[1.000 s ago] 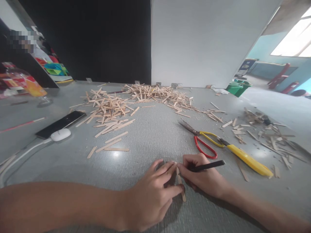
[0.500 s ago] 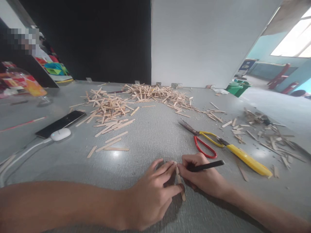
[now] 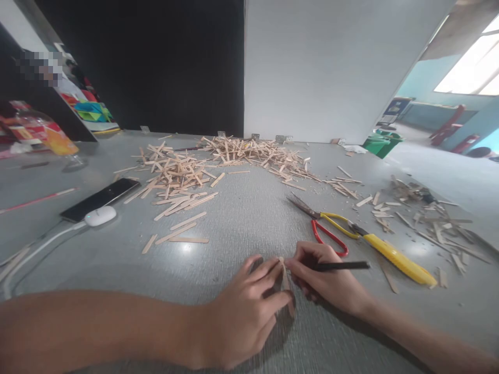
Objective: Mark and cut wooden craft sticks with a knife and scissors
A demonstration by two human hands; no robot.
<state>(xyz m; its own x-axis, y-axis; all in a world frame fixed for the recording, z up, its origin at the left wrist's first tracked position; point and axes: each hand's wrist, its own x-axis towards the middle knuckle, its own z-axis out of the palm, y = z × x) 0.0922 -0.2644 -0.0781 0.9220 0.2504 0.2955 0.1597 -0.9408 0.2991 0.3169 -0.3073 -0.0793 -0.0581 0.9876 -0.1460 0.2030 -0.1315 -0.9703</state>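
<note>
Near the front of the table, my left hand (image 3: 249, 309) presses on a small wooden craft stick (image 3: 287, 283), its fingertips at the far end and its thumb along the side. Part of the stick lies hidden under those fingers. Between the fingers of my right hand (image 3: 325, 275) is a slim black pen (image 3: 343, 265), its back end pointing right. The right fingertips meet the stick's far end, and they cover the pen's tip. Just beyond this hand lie scissors (image 3: 322, 221) with one red and one yellow handle, next to a yellow utility knife (image 3: 397, 258).
Heaps of craft sticks (image 3: 249, 150) spread along the back of the grey table (image 3: 241, 218). Broken pieces (image 3: 440, 223) litter the right side. At left are a black phone (image 3: 100, 199), a white cabled device (image 3: 100, 215) and a drink bottle (image 3: 54, 135).
My right hand has shifted slightly right, and the pen has tipped closer to level. The near end of the stick has moved a little left and up. My left hand stays nearly in place.
</note>
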